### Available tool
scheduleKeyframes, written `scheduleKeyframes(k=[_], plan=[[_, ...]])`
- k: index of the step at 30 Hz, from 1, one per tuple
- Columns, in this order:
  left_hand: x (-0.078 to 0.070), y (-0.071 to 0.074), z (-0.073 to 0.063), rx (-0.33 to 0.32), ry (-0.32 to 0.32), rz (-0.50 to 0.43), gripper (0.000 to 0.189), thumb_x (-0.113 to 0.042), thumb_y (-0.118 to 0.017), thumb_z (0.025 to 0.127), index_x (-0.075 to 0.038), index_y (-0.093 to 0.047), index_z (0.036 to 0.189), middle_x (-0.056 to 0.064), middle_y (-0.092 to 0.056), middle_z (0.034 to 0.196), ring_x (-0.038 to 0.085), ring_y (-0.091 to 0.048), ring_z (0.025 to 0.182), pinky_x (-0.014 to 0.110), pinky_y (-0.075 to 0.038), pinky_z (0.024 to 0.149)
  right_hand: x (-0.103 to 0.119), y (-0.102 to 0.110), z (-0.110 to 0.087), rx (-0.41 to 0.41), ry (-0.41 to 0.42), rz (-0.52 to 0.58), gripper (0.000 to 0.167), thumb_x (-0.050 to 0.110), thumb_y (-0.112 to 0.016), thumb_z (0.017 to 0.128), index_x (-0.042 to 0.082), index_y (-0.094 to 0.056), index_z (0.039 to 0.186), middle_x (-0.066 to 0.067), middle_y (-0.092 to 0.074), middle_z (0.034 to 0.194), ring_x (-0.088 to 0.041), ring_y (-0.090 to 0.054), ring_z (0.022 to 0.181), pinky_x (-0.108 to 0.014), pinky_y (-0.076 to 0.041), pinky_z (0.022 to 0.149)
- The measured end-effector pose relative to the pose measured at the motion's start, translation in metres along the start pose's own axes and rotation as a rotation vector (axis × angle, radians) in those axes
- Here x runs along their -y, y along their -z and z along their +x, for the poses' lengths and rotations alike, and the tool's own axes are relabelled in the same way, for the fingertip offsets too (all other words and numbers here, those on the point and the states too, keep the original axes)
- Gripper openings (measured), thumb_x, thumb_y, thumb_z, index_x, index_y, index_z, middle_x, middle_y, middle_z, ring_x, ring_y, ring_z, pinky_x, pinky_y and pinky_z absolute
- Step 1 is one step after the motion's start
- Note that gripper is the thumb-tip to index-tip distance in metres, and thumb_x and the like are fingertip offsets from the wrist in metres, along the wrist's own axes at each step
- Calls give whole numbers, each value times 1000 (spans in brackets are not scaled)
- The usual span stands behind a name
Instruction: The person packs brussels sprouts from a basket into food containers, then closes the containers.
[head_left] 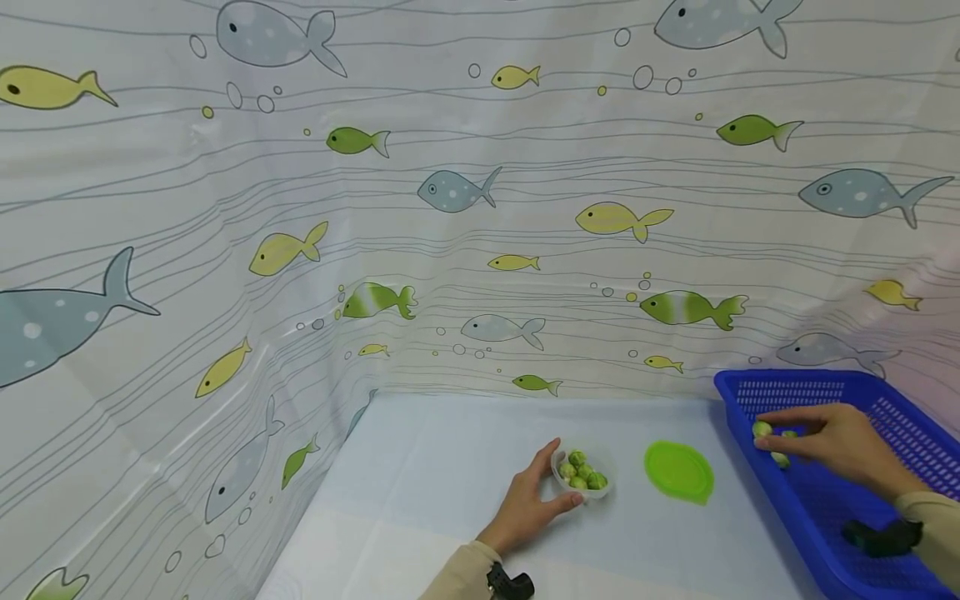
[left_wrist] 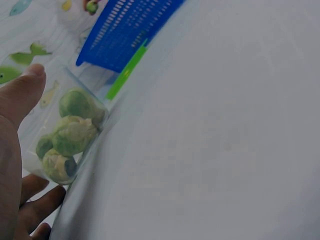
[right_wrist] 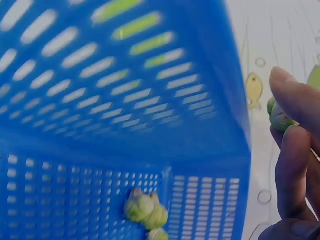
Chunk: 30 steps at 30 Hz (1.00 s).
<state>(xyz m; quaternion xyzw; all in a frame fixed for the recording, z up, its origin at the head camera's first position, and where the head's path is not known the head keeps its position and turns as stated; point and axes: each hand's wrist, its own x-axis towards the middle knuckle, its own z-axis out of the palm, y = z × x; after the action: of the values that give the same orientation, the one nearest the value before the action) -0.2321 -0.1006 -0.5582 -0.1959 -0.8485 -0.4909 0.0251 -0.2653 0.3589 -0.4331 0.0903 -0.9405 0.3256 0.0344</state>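
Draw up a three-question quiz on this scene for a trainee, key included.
1. Multiple choice: what does the right hand pinch?
a) a spoon
b) a Brussels sprout
c) a paper towel

2. True or false: the green lid lies on the white table, apart from the clear container that the left hand holds.

3. Fill the blank: more sprouts lie loose in the blue ____.

Key:
1. b
2. True
3. basket
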Motion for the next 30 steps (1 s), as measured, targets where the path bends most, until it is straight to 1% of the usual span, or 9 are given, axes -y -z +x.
scheduleKeyframes(k=[4,7,10,13,15,19,23,27,30], plan=[[0,-1,-1,4,2,-1,91,-49,-76,97,-19,-29,169,11,-55,159,28,-54,146,52,-43,122,10,-2,0,-2,7,25,60,47,-87,88,3,-77,127,-22,-78,118,-15,-72,70,-28,-54,60],[1,-1,-2,2,-2,2,91,-49,-77,97,-19,-29,168,11,-56,158,28,-55,146,52,-43,121,14,-5,-1,-10,28,33,57,45,-88,87,5,-78,126,-19,-79,117,-15,-71,69,-26,-52,59],[0,-1,-2,4,-6,1,91,-48,-77,97,-19,-30,168,12,-56,158,28,-55,146,52,-43,122,19,-8,-2,-31,47,36,53,43,-90,86,8,-80,123,-15,-80,113,-13,-64,63,-26,-46,52],[0,-1,-2,3,-15,5,90,-48,-77,97,-18,-30,168,12,-56,158,28,-54,146,52,-43,122,24,-10,-2,-45,59,45,51,41,-90,86,9,-80,124,-15,-80,113,-14,-56,58,-26,-41,48],[0,0,-1,1,-18,11,90,-48,-77,97,-18,-30,168,12,-55,159,28,-54,147,52,-42,122,27,-11,-2,-49,59,51,52,42,-90,85,9,-80,124,-17,-79,115,-13,-54,57,-27,-40,48],[0,1,-1,-6,-20,15,90,-48,-77,97,-18,-30,168,12,-55,159,28,-54,147,53,-42,123,34,-11,-1,-52,58,53,52,43,-90,86,10,-80,125,-20,-78,119,-13,-56,60,-27,-43,50],[0,1,-1,-4,-9,3,91,-51,-76,97,-18,-30,168,10,-55,159,26,-53,147,52,-41,123,41,-12,1,-50,49,66,53,45,-89,85,11,-80,125,-16,-78,113,-15,-58,60,-28,-44,49],[0,1,-1,-1,-1,1,91,-52,-76,97,-19,-30,168,9,-55,159,24,-52,148,51,-40,124,52,-13,3,-42,42,106,54,44,-90,85,10,-79,126,-10,-75,101,-16,-54,56,-29,-44,46],[-1,1,-1,-2,-1,5,91,-51,-76,96,-19,-30,168,9,-56,158,25,-52,148,52,-40,124,62,-16,4,-35,44,145,54,42,-90,85,9,-79,126,-10,-76,103,-14,-50,54,-29,-42,44]])
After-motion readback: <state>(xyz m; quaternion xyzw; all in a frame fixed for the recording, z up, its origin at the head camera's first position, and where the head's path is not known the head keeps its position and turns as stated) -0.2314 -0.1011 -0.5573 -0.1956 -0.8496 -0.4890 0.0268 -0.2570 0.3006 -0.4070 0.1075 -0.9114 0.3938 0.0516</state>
